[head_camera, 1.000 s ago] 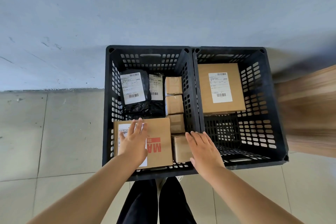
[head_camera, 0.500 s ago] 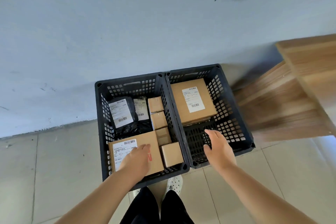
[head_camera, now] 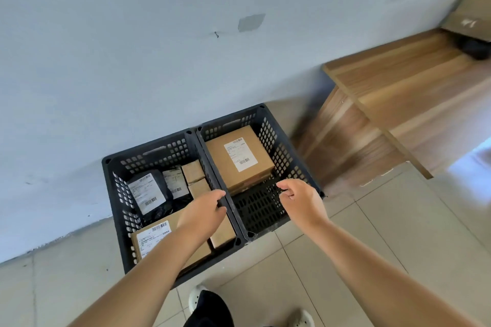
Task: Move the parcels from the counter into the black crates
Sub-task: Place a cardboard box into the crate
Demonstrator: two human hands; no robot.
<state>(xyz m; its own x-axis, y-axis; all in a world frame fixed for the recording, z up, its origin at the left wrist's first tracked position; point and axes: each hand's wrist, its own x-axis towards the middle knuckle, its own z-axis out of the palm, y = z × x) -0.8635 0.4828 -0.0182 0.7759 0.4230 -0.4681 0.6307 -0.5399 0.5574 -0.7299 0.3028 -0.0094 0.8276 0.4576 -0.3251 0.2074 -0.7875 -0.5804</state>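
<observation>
Two black crates stand side by side on the floor against the wall. The left crate (head_camera: 114, 188) holds a black bag parcel (head_camera: 148, 194), several small cardboard boxes (head_camera: 195, 172) and a flat labelled box (head_camera: 154, 239). The right crate (head_camera: 287, 146) holds one labelled cardboard box (head_camera: 236, 156); its near half is bare. My left hand (head_camera: 204, 214) hovers over the left crate's right side, fingers loosely curled, holding nothing. Above the right crate's near edge, my right hand (head_camera: 300, 198) hangs empty with relaxed, slightly bent fingers. On the wooden counter (head_camera: 398, 82), a cardboard parcel (head_camera: 470, 18) and a dark parcel (head_camera: 475, 48) lie at far right.
The blue-grey wall (head_camera: 186, 48) runs right behind the crates. The counter's wooden side panel (head_camera: 345, 141) stands just right of the right crate. Tiled floor (head_camera: 372, 233) spreads in front, with my shoes (head_camera: 196, 297) near the bottom edge.
My left hand has lifted off the flat box and moved right. My right hand has risen over the right crate. The view has swung up and right, bringing the counter in.
</observation>
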